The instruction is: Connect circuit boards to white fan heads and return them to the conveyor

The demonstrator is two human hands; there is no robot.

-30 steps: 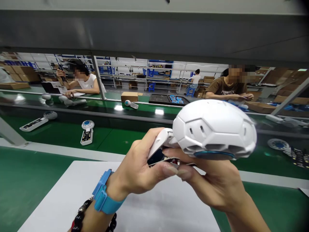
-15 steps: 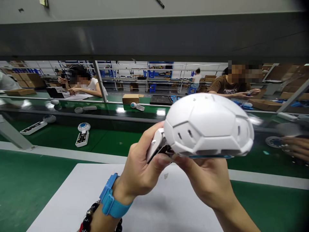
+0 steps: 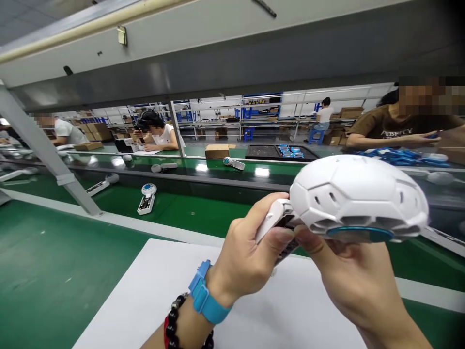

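A white handheld fan [image 3: 359, 194] with a rounded, football-patterned head and a blue ring underneath is held up in front of me. My left hand [image 3: 250, 247] is closed around its handle [image 3: 272, 218], which is tilted and has an open side with dark parts showing. My right hand [image 3: 352, 271] grips below the head, its thumb near the joint beside my left thumb; its other fingers are mostly hidden. A blue wrist strap [image 3: 209, 295] and a beaded bracelet [image 3: 174, 315] are on my left wrist.
Beneath my hands lies a white board [image 3: 145, 291] on the green bench. Beyond it, a conveyor carries more fans, one with an exposed circuit board [image 3: 146, 203]. A slanted post [image 3: 61, 160] stands left, a shelf [image 3: 181, 68] hangs overhead. Co-workers sit across, near a black tray [image 3: 265, 151].
The view has tilted and swung left, so the fan and both hands appear farther right and a little lower. The head has tipped, showing more of its blue ring. Both hands keep their hold.
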